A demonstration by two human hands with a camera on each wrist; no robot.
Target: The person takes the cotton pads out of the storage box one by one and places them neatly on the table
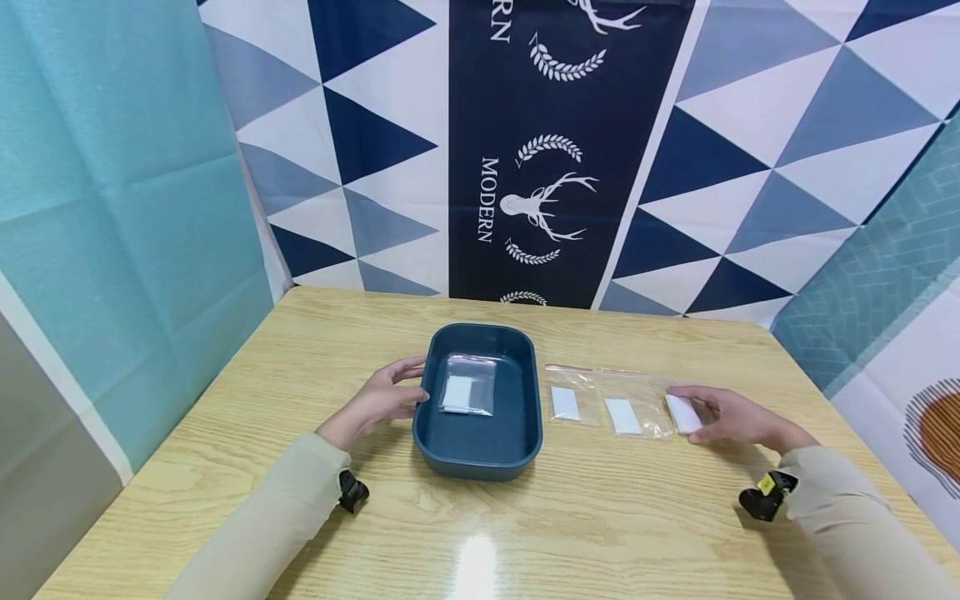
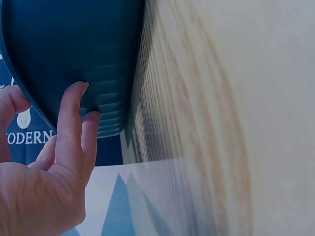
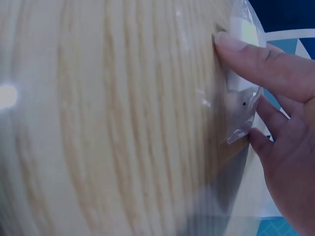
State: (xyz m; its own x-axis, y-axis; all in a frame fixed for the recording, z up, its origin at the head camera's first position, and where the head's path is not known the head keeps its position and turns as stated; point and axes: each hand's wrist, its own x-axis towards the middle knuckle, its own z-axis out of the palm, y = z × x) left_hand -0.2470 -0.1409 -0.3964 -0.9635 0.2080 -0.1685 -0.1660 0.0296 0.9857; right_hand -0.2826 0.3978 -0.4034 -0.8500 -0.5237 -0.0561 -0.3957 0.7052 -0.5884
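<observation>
My left hand [image 1: 380, 400] is at the left side of a dark blue plastic bin [image 1: 480, 454], its fingertips touching the wall near the rim. In the left wrist view, slightly bent fingers [image 2: 71, 128] lie against the bin's outer wall. Inside the bin lies a clear zip bag [image 1: 483, 385] with a white card in it. My right hand [image 1: 735, 417] holds the rightmost zip bag [image 3: 236, 120], also with a white card [image 1: 682, 413], thumb on one side and fingers on the other.
Between the bin and my right hand, two more clear zip bags with white cards, a nearer one [image 1: 564, 403] and a middle one [image 1: 624, 416], lie in a row on the wooden table [image 1: 600, 517]. A patterned cloth [image 1: 390, 167] hangs behind the table.
</observation>
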